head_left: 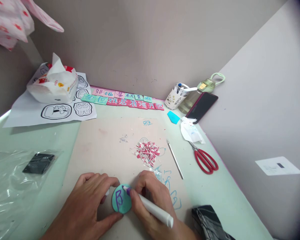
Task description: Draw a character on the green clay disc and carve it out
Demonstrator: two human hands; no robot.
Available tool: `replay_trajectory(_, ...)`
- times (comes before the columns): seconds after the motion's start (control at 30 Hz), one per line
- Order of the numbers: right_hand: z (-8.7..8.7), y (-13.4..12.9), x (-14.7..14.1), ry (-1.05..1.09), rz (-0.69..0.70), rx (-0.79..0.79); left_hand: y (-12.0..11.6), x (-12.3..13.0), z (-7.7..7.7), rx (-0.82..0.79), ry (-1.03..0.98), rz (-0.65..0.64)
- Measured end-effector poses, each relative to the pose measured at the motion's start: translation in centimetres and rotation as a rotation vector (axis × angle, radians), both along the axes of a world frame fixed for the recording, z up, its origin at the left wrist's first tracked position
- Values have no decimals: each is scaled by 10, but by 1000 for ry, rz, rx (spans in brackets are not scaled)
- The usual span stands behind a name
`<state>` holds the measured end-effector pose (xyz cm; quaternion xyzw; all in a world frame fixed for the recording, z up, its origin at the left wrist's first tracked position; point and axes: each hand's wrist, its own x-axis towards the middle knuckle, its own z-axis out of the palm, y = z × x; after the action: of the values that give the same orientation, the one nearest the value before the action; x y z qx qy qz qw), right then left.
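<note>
A round teal disc (pixel 125 204) lies on the beige board, bearing purple strokes. My left hand (pixel 90 203) grips its edge, index finger at the top and thumb at the bottom. A small white piece, perhaps a pen cap, shows partly under the left fingers. My right hand (pixel 155 196) is closed around a white marker pen (pixel 155 208) with a purple collar. The pen's tip touches the disc near its upper edge. Beyond my hands lies a pile of red and white shavings (pixel 148 152).
A craft knife (pixel 175 159) and red-handled scissors (pixel 204 159) lie to the right. Lettered tiles (pixel 126 102) line the back wall. A pen can (pixel 174 96), green bottle (pixel 190 96) and phone (pixel 202 107) stand back right. Tissues (pixel 53 86) and plastic wrap (pixel 12 193) occupy the left.
</note>
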<state>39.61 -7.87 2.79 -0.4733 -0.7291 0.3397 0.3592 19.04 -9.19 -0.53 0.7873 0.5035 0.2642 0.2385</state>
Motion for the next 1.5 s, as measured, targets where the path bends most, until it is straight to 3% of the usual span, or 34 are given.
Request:
replay_trajectory(0.27,-1,0,0,21,56,35,0,1,-1,3,-4,5)
replay_trajectory(0.53,-1,1,1,30,13,45,1,-1,-2,12,9,-4)
replay_trajectory(0.73,-2,3,0,10,-16,148,1,-1,-1,4,17,-3)
replay_trajectory(1.0,4,2,2,-19,-34,89,-1,2,1,-21,10,22)
replay_trajectory(1.33,26,-5,5,-85,6,63,-1,2,2,-26,-10,22)
replay_trajectory(1.5,22,-5,6,-59,-7,65,-1,2,0,-19,2,21)
